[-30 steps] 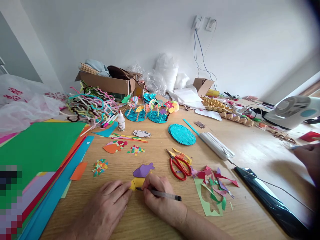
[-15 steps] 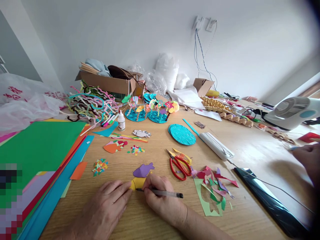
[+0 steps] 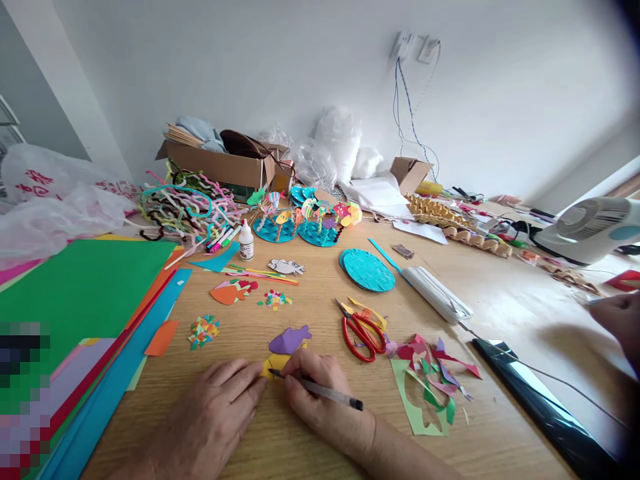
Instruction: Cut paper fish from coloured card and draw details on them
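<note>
My right hand [image 3: 323,393] grips a pen [image 3: 320,391], its tip resting on a small yellow paper piece [image 3: 275,365] on the wooden table [image 3: 310,293]. My left hand [image 3: 213,413] lies flat beside it, fingertips pressing the yellow piece's left edge. A purple paper fish [image 3: 289,340] lies just beyond the yellow piece. Red-handled scissors [image 3: 363,332] rest to the right of my hands.
Coloured paper sheets [image 3: 80,300] are stacked at left. Paper scraps [image 3: 430,377] and a green offcut lie right of the scissors. A glue bottle [image 3: 245,241], pipe cleaners [image 3: 185,203], turquoise discs [image 3: 367,270], cardboard boxes and a fan [image 3: 590,227] sit farther back. Another person's hand [image 3: 620,323] shows at the right edge.
The pen's tip has shifted slightly left on the yellow piece as my right hand turned a little. The view has tilted a bit; my left hand stays put.
</note>
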`<state>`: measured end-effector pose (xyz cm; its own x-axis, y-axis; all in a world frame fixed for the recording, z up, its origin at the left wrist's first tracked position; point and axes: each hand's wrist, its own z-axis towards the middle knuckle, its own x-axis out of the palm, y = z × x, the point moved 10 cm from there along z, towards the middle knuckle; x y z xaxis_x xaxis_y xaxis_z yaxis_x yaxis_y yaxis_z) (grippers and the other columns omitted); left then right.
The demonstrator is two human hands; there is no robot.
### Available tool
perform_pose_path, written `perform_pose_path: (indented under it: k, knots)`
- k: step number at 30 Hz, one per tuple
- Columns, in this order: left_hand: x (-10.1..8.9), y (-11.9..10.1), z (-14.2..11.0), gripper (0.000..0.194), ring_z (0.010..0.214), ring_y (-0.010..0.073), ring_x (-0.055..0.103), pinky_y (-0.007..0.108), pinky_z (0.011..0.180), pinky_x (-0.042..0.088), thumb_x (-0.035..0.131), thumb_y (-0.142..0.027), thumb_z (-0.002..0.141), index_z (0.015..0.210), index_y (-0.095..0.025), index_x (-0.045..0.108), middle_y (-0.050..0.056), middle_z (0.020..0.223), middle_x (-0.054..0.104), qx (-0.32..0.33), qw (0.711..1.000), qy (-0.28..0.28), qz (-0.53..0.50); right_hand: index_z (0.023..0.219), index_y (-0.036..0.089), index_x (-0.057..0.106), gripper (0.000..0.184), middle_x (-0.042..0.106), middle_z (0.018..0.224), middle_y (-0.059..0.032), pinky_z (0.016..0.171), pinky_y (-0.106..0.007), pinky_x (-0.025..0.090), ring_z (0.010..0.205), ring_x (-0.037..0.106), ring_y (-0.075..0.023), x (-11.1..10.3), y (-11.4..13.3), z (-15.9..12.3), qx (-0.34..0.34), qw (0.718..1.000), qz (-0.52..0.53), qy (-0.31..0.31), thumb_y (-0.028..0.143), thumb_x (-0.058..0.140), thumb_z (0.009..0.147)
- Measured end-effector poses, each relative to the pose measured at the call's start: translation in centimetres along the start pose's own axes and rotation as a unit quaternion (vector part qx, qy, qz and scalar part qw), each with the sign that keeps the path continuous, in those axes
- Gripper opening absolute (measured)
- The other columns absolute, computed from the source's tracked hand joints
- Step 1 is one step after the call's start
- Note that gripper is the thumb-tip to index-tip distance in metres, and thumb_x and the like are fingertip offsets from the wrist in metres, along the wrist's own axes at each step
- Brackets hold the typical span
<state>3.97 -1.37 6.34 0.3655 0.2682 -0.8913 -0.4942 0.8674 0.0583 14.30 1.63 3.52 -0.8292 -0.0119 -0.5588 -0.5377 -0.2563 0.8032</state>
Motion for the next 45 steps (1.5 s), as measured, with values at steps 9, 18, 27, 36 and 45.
perform_pose_path:
  k: [9, 18, 27, 36, 45]
  knots:
    - [0.25, 0.21, -0.1, 0.039, 0.094, 0.0186, 0.059, 0.031, 0.081, 0.051, 0.036, -0.011, 0.087, 0.114, -0.025, 0.061, 0.0, 0.104, 0.069, -0.003, 1.0, 0.007, -0.016, 0.073, 0.019, 0.056, 0.013, 0.049, 0.052, 0.0054, 0.046, -0.017, 0.032, 0.043, 0.04, -0.0077, 0.19, 0.09, -0.12, -0.006, 1.0, -0.007, 0.008, 0.012, 0.046, 0.071]
    - [-0.58, 0.04, 0.19, 0.036, 0.09, 0.0172, 0.059, 0.028, 0.079, 0.048, 0.032, -0.01, 0.09, 0.103, -0.023, 0.064, 0.0, 0.098, 0.069, -0.003, 1.0, -0.029, -0.007, 0.071, 0.019, 0.057, 0.014, 0.053, 0.053, 0.0043, 0.045, -0.017, 0.032, 0.043, 0.042, -0.0082, 0.13, 0.3, -0.01, -0.004, 1.0, -0.015, 0.006, 0.011, 0.045, 0.069]
    - [-0.25, -0.04, 0.17, 0.039, 0.092, 0.0186, 0.059, 0.031, 0.079, 0.05, 0.033, -0.009, 0.088, 0.107, -0.023, 0.064, 0.001, 0.101, 0.07, 0.002, 1.0, -0.004, -0.002, 0.07, 0.019, 0.058, 0.015, 0.052, 0.052, 0.0046, 0.046, -0.017, 0.033, 0.043, 0.041, -0.0081, 0.09, 0.16, -0.02, -0.01, 1.0, -0.026, -0.003, 0.011, 0.046, 0.069]
    - [0.37, 0.14, -0.1, 0.04, 0.094, 0.0192, 0.059, 0.032, 0.082, 0.05, 0.037, -0.009, 0.085, 0.112, -0.023, 0.063, 0.001, 0.104, 0.069, 0.004, 1.0, 0.015, -0.004, 0.069, 0.019, 0.057, 0.014, 0.051, 0.053, 0.0044, 0.046, -0.017, 0.033, 0.044, 0.043, -0.008, -0.12, 0.54, -0.02, -0.018, 1.0, -0.022, -0.005, 0.01, 0.045, 0.069]
    - [0.03, -0.11, 0.14, 0.04, 0.09, 0.0189, 0.06, 0.032, 0.077, 0.052, 0.031, -0.007, 0.088, 0.102, -0.021, 0.066, 0.002, 0.1, 0.071, 0.009, 1.0, -0.001, 0.011, 0.07, 0.018, 0.057, 0.015, 0.051, 0.053, 0.0046, 0.046, -0.017, 0.033, 0.044, 0.042, -0.0076, 0.08, 0.54, -0.02, -0.02, 1.0, -0.019, -0.003, 0.009, 0.046, 0.069]
